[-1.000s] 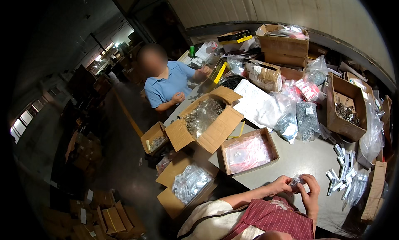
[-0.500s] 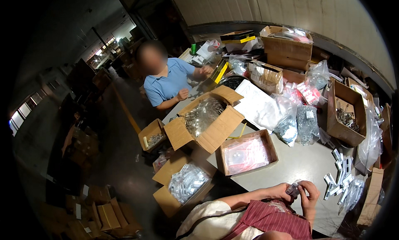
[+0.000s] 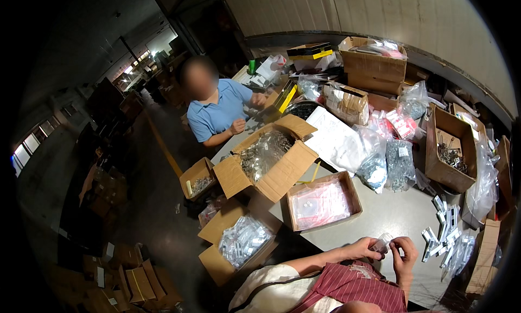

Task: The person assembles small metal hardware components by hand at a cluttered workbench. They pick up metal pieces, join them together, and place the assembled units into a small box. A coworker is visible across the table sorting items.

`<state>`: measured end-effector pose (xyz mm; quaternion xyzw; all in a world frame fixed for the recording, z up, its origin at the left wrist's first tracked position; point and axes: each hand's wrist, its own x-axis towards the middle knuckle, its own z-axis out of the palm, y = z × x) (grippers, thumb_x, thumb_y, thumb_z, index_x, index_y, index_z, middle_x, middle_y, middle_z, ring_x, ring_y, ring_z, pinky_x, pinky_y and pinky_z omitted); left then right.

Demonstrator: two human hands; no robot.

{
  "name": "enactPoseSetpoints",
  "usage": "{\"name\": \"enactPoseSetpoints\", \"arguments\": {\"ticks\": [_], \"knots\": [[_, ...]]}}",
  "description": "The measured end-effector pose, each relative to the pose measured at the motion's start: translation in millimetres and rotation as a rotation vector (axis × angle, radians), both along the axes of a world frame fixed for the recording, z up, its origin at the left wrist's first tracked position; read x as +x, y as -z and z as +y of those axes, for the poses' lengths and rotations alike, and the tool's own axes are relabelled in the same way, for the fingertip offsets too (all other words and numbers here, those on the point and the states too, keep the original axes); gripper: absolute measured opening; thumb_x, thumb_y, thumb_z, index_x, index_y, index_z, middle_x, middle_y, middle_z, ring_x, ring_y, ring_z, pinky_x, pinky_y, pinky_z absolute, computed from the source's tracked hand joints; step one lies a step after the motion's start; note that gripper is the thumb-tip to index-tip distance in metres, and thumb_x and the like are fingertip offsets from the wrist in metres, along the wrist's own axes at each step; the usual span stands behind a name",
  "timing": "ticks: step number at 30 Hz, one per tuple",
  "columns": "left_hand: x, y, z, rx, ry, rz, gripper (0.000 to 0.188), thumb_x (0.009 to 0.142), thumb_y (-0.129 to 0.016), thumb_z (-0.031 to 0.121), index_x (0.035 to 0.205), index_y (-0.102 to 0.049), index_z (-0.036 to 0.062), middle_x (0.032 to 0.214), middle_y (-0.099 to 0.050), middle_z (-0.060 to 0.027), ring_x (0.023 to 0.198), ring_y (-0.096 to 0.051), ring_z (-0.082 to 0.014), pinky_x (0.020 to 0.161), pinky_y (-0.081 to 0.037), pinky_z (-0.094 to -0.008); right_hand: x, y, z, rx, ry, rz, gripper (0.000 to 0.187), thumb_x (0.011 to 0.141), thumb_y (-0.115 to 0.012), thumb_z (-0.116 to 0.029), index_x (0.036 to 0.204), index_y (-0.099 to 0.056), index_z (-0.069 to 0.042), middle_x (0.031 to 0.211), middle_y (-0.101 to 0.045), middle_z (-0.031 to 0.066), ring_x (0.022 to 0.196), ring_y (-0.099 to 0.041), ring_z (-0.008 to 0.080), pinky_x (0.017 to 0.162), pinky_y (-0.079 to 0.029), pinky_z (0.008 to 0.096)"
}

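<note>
At the table's near edge, my left hand (image 3: 363, 249) is closed on a small clear plastic bag (image 3: 383, 241) with something pale inside. My right hand (image 3: 405, 252) is at the bag's right side, its thumb and fingers pinched at the bag's edge. What those fingertips grip is too small to make out. Just right of my hands lies a loose pile of silver metal pieces (image 3: 448, 226), with slim clear bags (image 3: 460, 253) of similar parts beside it. Ahead of my left hand, a low cardboard box (image 3: 355, 200) holds flat clear bags with red edges.
An open carton (image 3: 230, 176) of metal parts stands further left, above a box (image 3: 213, 259) of bagged silver pieces. Across the table sits a person in a blue shirt (image 3: 217, 111). Filled plastic bags (image 3: 400, 164), papers (image 3: 331, 136) and a brown box (image 3: 471, 181) crowd the far side.
The small bag shows paler and a little higher between my hands, which stay almost in place. The other person's raised hand has shifted slightly toward their body.
</note>
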<state>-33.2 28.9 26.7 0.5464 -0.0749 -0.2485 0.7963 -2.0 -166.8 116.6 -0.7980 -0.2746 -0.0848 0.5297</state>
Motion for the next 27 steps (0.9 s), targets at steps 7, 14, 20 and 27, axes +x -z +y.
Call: {"name": "enactPoseSetpoints", "arguments": {"ticks": [7,14,20,27], "knots": [[3.5,3.4,2.7,0.296,0.006,-0.19,0.024,0.081,-0.067,0.001,0.105,-0.073,-0.0011,0.09,-0.071,0.0011,0.085,-0.061,-0.0083,0.079,-0.051,-0.0277,2.1,-28.6,3.6,-0.139,-0.083,-0.082,0.025,0.076,-0.08,-0.003,0.1,-0.074,0.0,0.107,-0.066,0.0159,0.097,-0.066,0.033,0.087,-0.054,0.0406],[0.5,4.0,5.6,0.123,0.04,-0.131,0.032,0.085,-0.065,-0.001,0.116,-0.072,-0.0013,0.099,-0.073,-0.0008,0.089,-0.064,-0.0095,0.081,-0.052,-0.0266,3.8,-0.6,5.4,-0.108,-0.158,0.033,0.018,0.083,-0.079,-0.003,0.098,-0.072,0.004,0.095,-0.072,0.0164,0.086,-0.071,0.0309,0.076,-0.055,0.0363],[-0.6,8.9,0.0,-0.112,-0.03,-0.065,0.036,0.092,-0.071,0.008,0.126,-0.067,-0.0007,0.109,-0.071,-0.0013,0.096,-0.065,-0.0113,0.091,-0.051,-0.0277,6.7,2.3,1.5,-0.078,-0.055,0.053,0.014,0.085,-0.078,-0.002,0.095,-0.071,0.004,0.09,-0.072,0.0156,0.077,-0.07,0.0265,0.07,-0.054,0.0337],[-0.7,6.8,1.9,-0.061,-0.031,-0.055,0.032,0.091,-0.076,0.011,0.121,-0.07,-0.0015,0.108,-0.073,-0.0028,0.101,-0.065,-0.0122,0.097,-0.049,-0.0287,5.9,7.6,-0.6,-0.105,-0.074,0.041,0.016,0.085,-0.08,-0.003,0.094,-0.069,0.005,0.087,-0.07,0.0142,0.071,-0.068,0.0226,0.065,-0.053,0.0318]]}}
